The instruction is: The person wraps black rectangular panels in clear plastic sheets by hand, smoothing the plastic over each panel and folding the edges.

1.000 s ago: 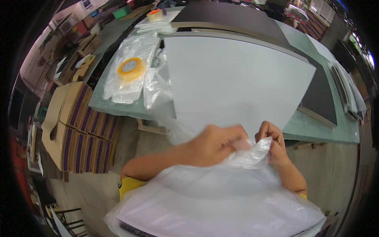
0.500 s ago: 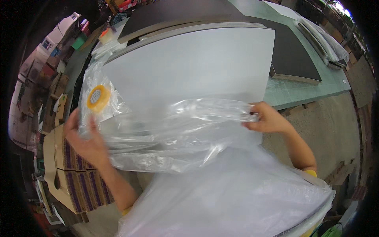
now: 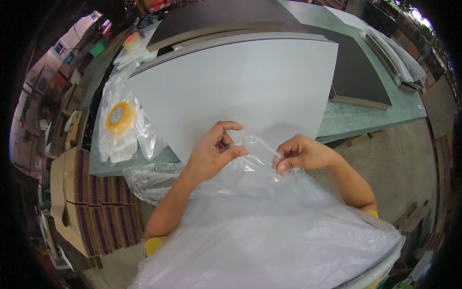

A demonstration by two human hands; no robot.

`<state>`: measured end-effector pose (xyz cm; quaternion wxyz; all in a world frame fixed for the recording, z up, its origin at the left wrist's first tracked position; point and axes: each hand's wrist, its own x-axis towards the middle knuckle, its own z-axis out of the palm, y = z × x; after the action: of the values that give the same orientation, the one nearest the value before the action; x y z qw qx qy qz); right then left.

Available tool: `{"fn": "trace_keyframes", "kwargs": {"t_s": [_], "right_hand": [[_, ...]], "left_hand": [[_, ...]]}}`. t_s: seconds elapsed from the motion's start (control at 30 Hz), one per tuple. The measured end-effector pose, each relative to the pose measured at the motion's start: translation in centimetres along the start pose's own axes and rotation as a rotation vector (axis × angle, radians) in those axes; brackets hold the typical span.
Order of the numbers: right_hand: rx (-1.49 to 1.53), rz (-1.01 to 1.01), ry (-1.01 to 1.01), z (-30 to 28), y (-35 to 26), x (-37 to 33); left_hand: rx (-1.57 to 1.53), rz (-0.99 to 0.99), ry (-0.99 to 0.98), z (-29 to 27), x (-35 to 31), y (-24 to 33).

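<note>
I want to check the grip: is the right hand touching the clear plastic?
Touching. The head view shows the right hand with its thumb and fingers pinched on the clear plastic, whose folds run up to the fingertips.

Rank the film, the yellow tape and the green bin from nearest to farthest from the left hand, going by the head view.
From the left hand:
1. Film: right at the thumb, between the hands.
2. Yellow tape: to the left, on the plastic bags.
3. Green bin: far off, upper left, beyond the table.
</note>
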<state>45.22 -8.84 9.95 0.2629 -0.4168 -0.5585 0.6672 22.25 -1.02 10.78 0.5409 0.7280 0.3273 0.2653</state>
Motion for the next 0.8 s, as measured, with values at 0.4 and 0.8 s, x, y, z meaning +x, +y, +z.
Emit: {"fn": "trace_keyframes", "kwargs": {"t_s": [0.4, 0.8], "right_hand": [[0.198, -0.128, 0.142, 0.7, -0.2, 1.7], [0.215, -0.066, 0.189, 0.0, -0.3, 1.5]], "left_hand": [[0.154, 0.163, -0.052, -0.9, -0.1, 1.8], [0.692, 0.541, 0.422, -0.6, 0.8, 2.1]]}}
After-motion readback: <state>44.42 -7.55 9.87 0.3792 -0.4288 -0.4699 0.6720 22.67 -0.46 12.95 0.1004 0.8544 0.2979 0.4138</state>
